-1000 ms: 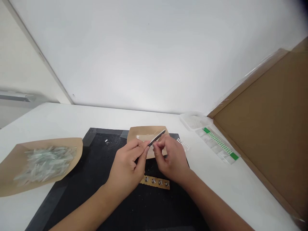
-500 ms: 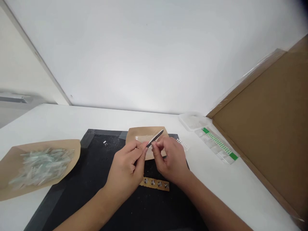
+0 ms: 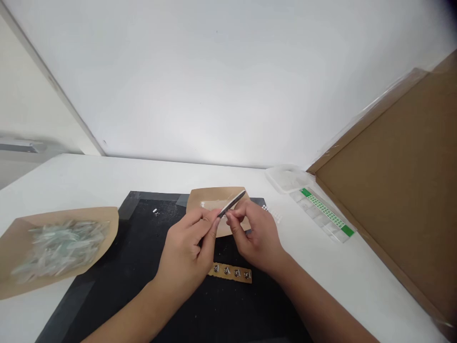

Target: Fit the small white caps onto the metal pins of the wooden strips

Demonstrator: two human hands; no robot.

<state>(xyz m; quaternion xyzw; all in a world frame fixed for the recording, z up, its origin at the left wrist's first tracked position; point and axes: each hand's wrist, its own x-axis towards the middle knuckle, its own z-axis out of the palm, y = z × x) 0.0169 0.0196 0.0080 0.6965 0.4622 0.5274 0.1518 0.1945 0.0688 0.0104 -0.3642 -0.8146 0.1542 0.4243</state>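
Between the thumb and fingers of my left hand (image 3: pixel 189 245) is the lower end of a slim nail file (image 3: pixel 234 202), dark on its face and pale along one edge. It slants up to the right. My right hand (image 3: pixel 257 236) is closed in a pinch right beside the file; whatever its fingertips hold is too small or hidden to name. Behind both hands lies a brown paper tray (image 3: pixel 217 193) with small pale bits in it. Below them a gold strip with several shiny metal pieces (image 3: pixel 232 273) rests on the black mat (image 3: pixel 143 267), partly covered by my left hand.
At left a brown paper tray (image 3: pixel 112 228) holds many clear strips. A tiny white piece (image 3: pixel 154 210) lies on the mat. White dots (image 3: pixel 273 214), a clear compartment box with a green label (image 3: pixel 328 212) and a translucent lid (image 3: pixel 285 177) are at right, beside a cardboard wall (image 3: pixel 400 190).
The nail file has tipped slightly up and to the right, and my right hand has shifted a little to the right. Both hands keep their pinch.
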